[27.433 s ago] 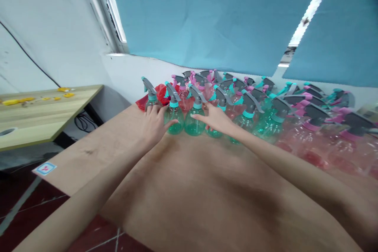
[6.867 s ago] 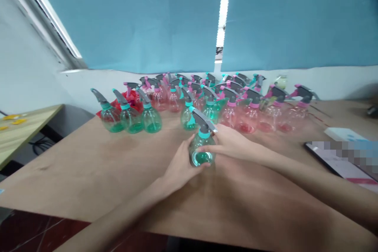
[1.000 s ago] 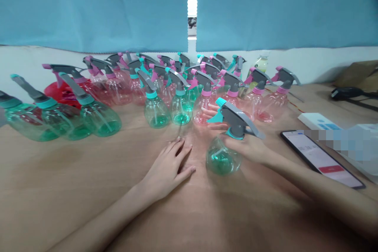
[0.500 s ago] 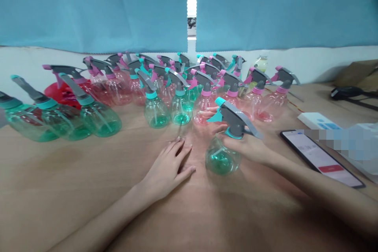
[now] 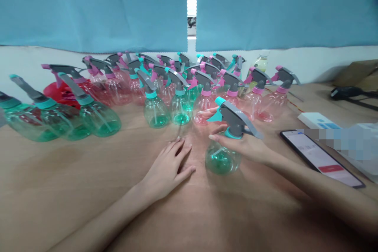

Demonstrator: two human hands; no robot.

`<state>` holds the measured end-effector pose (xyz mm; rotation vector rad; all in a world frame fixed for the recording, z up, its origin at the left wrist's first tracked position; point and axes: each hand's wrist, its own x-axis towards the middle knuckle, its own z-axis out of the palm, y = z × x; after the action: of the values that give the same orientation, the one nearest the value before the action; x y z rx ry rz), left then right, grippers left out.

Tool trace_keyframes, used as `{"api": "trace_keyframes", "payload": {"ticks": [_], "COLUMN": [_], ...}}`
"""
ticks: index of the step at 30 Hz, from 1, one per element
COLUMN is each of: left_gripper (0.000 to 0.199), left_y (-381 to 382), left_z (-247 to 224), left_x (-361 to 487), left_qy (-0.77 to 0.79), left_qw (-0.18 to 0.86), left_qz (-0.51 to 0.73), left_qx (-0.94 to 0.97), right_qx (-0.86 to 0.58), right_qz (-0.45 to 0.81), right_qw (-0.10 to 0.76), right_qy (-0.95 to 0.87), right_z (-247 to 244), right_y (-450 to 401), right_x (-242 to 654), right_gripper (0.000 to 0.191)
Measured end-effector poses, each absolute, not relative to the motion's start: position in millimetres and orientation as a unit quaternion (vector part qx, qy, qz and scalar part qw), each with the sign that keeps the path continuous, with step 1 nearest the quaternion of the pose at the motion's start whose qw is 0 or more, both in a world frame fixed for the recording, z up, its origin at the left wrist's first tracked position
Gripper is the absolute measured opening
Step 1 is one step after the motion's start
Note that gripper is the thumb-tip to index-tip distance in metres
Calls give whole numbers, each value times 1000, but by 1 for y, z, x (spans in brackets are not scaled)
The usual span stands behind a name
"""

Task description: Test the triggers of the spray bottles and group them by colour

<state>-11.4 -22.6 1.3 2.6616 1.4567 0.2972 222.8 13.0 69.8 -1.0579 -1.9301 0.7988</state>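
A clear green spray bottle (image 5: 223, 159) with a grey and turquoise trigger head stands upright on the wooden table. My right hand (image 5: 251, 146) is wrapped round it just below the collar, thumb across the near side. Behind the bottle the other fingers are partly hidden, some stretched out near the trigger. My left hand (image 5: 169, 165) lies flat on the tabletop, fingers extended, holding nothing. Beyond it stand two more green spray bottles (image 5: 156, 116), and a pink spray bottle (image 5: 203, 106) is close to my right fingertips.
Several green bottles (image 5: 100, 118) stand at the left, before a red object (image 5: 63, 92). Rows of pink and green sprayers fill the back. At the right lie a phone (image 5: 321, 159), a white box (image 5: 319, 120) and a black cabled item (image 5: 348, 93). Blue curtains (image 5: 94, 8) hang behind.
My right thumb has moved left across the bottle below its collar. The bottle and my left hand have stayed in place.
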Motion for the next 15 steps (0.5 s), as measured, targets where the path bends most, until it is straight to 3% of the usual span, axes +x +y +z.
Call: {"api": "trace_keyframes", "payload": {"ticks": [9,15], "left_gripper": [57,58], "left_y": [-22,-22], "left_z": [0,2], "left_x": [-12,-11], "left_qy": [475,479], "left_qw": [42,50], "left_qz": [99,90], "left_qx": [873,872], "right_qx": [-418,-404], "right_qz": [290,283], "right_qw": [381,396], "right_qy": [-772,-774], "right_z": [66,67], "right_y": [15,15], "right_x": [224,223], "right_gripper": [6,14]}}
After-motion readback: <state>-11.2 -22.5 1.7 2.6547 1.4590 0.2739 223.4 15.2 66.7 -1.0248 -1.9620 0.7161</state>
